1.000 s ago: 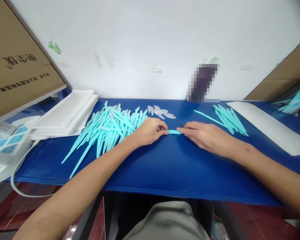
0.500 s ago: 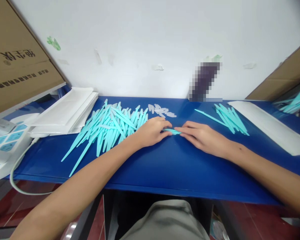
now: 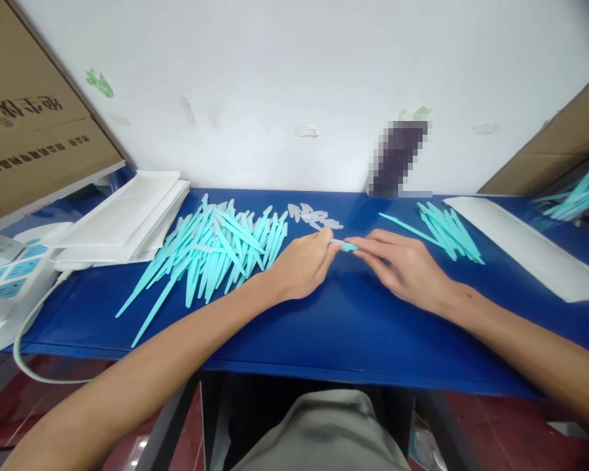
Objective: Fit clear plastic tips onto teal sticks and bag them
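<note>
A slim teal eyebrow razor [image 3: 344, 246] spans the small gap between my hands above the blue table. My left hand [image 3: 305, 263] is closed on its left end, fingers curled over it. My right hand [image 3: 403, 261] pinches the other end between thumb and fingers. Behind my left hand lies a small cluster of translucent blade caps [image 3: 314, 216]. To the left spreads a large heap of teal razors [image 3: 220, 245], many with pale caps at their far tips. Beyond my right hand is a smaller group of teal razors [image 3: 449, 229].
White flat packs [image 3: 122, 216] are stacked at left, beside a power strip [image 3: 10, 275] with a white cable. Cardboard boxes [image 3: 34, 118] stand at left and right. A white sheet [image 3: 525, 248] lies right on the blue table [image 3: 304, 340], and a wall [image 3: 255, 85] rises behind.
Both hands have risen slightly with the razor. My left hand has turned and its fingers have curled in more tightly. The view has shifted a little; the piles look the same.
</note>
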`<state>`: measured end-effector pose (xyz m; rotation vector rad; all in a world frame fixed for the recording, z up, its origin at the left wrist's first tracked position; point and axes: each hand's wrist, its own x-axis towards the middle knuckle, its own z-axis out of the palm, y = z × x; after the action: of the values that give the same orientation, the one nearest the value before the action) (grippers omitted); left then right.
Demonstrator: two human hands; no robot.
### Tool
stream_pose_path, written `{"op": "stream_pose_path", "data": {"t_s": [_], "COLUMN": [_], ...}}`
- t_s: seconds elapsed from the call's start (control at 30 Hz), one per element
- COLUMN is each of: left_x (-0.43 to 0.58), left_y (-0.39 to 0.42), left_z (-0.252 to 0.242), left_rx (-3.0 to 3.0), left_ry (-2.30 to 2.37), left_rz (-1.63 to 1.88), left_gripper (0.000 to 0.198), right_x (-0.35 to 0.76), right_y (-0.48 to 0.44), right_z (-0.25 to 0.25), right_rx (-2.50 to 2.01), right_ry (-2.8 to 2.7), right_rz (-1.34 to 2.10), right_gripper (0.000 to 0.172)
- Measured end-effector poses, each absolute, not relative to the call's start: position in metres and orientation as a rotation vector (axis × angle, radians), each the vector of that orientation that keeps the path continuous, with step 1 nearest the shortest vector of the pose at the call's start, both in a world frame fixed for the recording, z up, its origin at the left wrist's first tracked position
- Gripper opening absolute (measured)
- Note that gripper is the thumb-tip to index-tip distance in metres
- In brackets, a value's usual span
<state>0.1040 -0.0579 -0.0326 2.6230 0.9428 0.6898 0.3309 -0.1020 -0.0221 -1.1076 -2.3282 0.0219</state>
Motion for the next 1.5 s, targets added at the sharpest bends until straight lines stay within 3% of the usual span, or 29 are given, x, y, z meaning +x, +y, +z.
{"op": "stream_pose_path", "data": {"t_s": [0.23,0.47,0.57,0.8,1.0,1.13,1.33,1.5], "left_x": [0.1,0.086,0.058,-0.025,-0.03,-0.025,-0.026,-0.021], "left_y": [-0.058,-0.048,-0.026,0.027,0.037,0.043,0.045,0.038], "left_z": [-0.032,0.018,0.025,0.027,0.028,0.021,0.011,0.012], "left_rx": [2.491,2.49,2.314,2.27,2.446,2.47,2.468,2.461], "left_ry": [0.818,0.664,0.823,1.384,1.809,2.028,2.084,2.119], "left_rz": [0.654,0.933,1.065,0.734,0.461,0.319,0.293,0.527], "left_gripper": [0.034,0.036,0.035,0.035,0.027,0.038,0.046,0.049], "right_x": [0.331,0.308,0.314,0.405,0.448,0.434,0.418,0.416], "right_y": [-0.103,-0.125,-0.119,-0.053,-0.038,-0.041,-0.045,-0.043], "right_z": [-0.025,-0.003,-0.003,-0.019,-0.021,-0.02,-0.021,-0.028], "right_rx": [-1.089,-0.974,-0.993,-1.853,-2.107,-2.283,-2.216,-1.965], "right_ry": [-2.323,-2.258,-2.34,-2.157,-2.209,-2.209,-2.239,-2.318], "right_rz": [0.043,0.174,0.165,-0.348,-0.384,-0.265,-0.254,-0.19], "right_gripper": [0.034,0.035,0.039,0.047,0.05,0.051,0.048,0.043]}}
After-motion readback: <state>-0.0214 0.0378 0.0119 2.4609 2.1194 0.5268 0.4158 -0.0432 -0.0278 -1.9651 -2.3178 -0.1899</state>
